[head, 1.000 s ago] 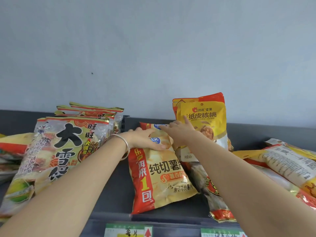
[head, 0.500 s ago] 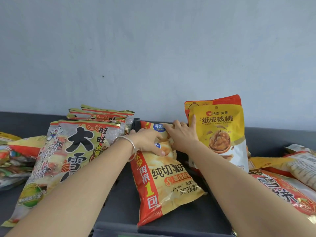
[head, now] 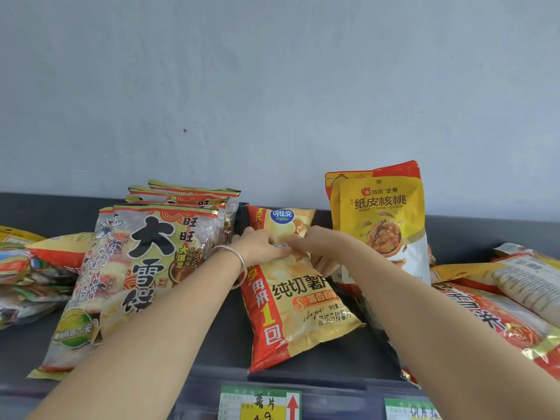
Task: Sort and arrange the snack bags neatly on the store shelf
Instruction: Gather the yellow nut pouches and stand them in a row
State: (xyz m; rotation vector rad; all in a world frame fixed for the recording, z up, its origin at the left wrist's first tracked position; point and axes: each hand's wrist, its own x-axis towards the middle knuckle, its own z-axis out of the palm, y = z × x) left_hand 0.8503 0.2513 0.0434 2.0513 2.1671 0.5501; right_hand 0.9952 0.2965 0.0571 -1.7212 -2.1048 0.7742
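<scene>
A yellow and red potato chip bag point(head: 300, 301) lies tilted on the dark shelf point(head: 224, 338), its top raised toward the back. My left hand point(head: 260, 247), with a silver bangle on the wrist, holds the bag's upper left part. From the right, my right hand point(head: 318, 250) meets it, fingers curled round the bag's upper right edge. A yellow walnut bag point(head: 381, 225) stands upright just right of the chip bag, with a red-topped bag behind it. A row of rice cracker bags point(head: 145, 262) leans to the left of my left arm.
Loose snack bags lie in a heap at the far left point(head: 18, 268). More red and gold bags lie flat at the right point(head: 491, 310). Price tags point(head: 260, 403) line the shelf's front rail. A grey wall rises behind the shelf.
My right hand has left the walnut bag and now grips the chip bag next to my left hand. The chip bag's top has come up, showing its blue logo.
</scene>
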